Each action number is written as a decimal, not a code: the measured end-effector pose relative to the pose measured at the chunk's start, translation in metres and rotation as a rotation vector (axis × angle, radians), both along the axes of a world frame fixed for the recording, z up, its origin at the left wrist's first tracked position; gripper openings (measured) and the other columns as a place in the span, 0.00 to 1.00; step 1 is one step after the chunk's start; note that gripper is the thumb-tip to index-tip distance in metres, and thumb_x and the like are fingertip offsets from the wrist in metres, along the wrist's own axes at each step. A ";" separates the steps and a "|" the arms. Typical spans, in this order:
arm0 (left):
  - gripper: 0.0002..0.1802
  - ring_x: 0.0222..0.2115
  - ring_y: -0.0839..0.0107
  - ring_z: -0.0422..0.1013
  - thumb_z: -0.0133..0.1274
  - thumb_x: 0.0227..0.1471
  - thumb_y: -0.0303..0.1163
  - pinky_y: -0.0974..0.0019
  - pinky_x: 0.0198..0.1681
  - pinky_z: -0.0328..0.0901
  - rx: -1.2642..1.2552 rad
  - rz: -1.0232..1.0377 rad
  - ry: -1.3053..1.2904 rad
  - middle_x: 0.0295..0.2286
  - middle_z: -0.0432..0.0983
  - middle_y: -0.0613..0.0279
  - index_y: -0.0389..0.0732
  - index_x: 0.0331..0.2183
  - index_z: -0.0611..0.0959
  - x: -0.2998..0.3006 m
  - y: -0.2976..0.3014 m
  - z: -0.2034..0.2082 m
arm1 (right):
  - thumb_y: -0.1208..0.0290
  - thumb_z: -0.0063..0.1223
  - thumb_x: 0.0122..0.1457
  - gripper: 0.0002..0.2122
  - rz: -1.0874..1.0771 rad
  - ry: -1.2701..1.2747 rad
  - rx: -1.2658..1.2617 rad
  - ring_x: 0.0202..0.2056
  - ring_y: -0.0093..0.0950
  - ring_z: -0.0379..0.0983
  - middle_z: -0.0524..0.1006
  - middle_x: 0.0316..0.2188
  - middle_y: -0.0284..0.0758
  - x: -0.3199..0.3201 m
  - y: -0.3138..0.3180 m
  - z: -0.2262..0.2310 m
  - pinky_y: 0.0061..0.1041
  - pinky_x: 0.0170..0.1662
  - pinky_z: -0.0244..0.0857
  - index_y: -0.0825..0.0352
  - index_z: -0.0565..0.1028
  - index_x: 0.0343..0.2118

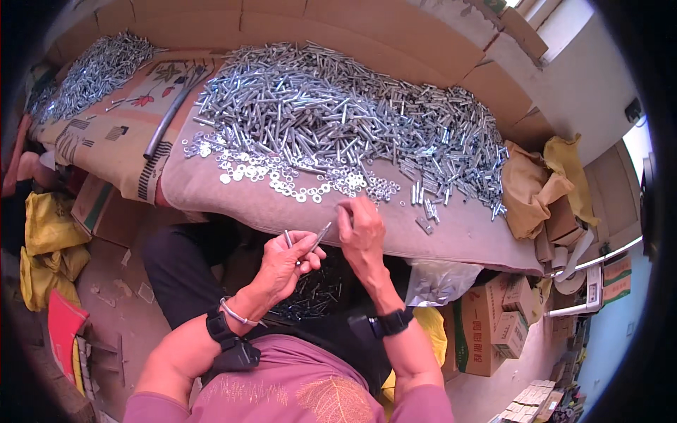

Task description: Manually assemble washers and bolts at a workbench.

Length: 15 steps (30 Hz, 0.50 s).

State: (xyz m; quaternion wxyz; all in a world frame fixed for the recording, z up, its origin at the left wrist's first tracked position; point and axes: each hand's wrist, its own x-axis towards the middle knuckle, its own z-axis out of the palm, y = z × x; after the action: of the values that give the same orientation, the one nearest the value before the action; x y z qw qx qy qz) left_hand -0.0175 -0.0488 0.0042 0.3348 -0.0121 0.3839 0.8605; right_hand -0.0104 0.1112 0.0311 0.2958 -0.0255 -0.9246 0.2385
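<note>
L hand (283, 262), ctr frame: fingers gripping rods (323, 233); best held apart. R hand (363, 231) below washers (350, 182): can't tell if fingers grip.

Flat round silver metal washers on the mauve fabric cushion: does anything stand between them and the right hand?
Nothing visible does: the right hand is just short of the washers, over the front edge of the cushion. The slim silver metal rods in the left hand sit off to the left.
</note>
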 end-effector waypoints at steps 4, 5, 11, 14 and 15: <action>0.10 0.17 0.78 0.70 0.52 0.53 0.31 0.82 0.16 0.57 -0.007 -0.016 0.011 0.23 0.76 0.56 0.33 0.34 0.76 0.007 0.010 0.001 | 0.79 0.49 0.52 0.03 0.084 -0.075 -0.464 0.25 0.36 0.71 0.72 0.23 0.39 0.033 -0.009 0.004 0.31 0.29 0.64 0.69 0.71 0.31; 0.11 0.17 0.78 0.70 0.52 0.53 0.31 0.82 0.16 0.57 -0.015 -0.037 0.021 0.23 0.76 0.56 0.32 0.35 0.76 0.009 0.013 0.001 | 0.79 0.49 0.52 0.04 0.068 -0.043 -0.529 0.24 0.36 0.71 0.72 0.22 0.40 0.038 -0.009 0.002 0.29 0.28 0.64 0.70 0.71 0.31; 0.12 0.16 0.78 0.69 0.51 0.54 0.31 0.81 0.16 0.57 -0.034 -0.112 0.013 0.22 0.75 0.57 0.31 0.36 0.76 0.018 0.024 0.005 | 0.83 0.51 0.48 0.07 0.066 0.109 -0.149 0.27 0.39 0.71 0.74 0.26 0.41 0.053 -0.006 0.008 0.31 0.31 0.65 0.70 0.72 0.32; 0.13 0.15 0.79 0.68 0.51 0.54 0.33 0.81 0.15 0.55 -0.064 -0.128 0.041 0.22 0.75 0.58 0.32 0.36 0.77 0.019 0.025 0.006 | 0.85 0.50 0.47 0.10 0.116 0.118 0.016 0.28 0.38 0.71 0.74 0.26 0.40 0.059 -0.002 0.012 0.31 0.31 0.65 0.70 0.72 0.34; 0.13 0.15 0.79 0.67 0.51 0.54 0.33 0.81 0.14 0.54 -0.067 -0.132 0.045 0.22 0.75 0.59 0.32 0.36 0.77 0.019 0.025 0.006 | 0.86 0.50 0.46 0.11 0.143 0.128 0.042 0.29 0.38 0.71 0.74 0.27 0.39 0.061 0.000 0.013 0.32 0.33 0.65 0.70 0.72 0.35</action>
State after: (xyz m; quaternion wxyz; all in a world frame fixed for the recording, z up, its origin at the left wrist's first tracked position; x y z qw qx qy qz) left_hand 0.0015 -0.0236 0.0106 0.3815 0.0215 0.4197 0.8233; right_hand 0.0505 0.1110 0.0437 0.3372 0.0621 -0.9081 0.2405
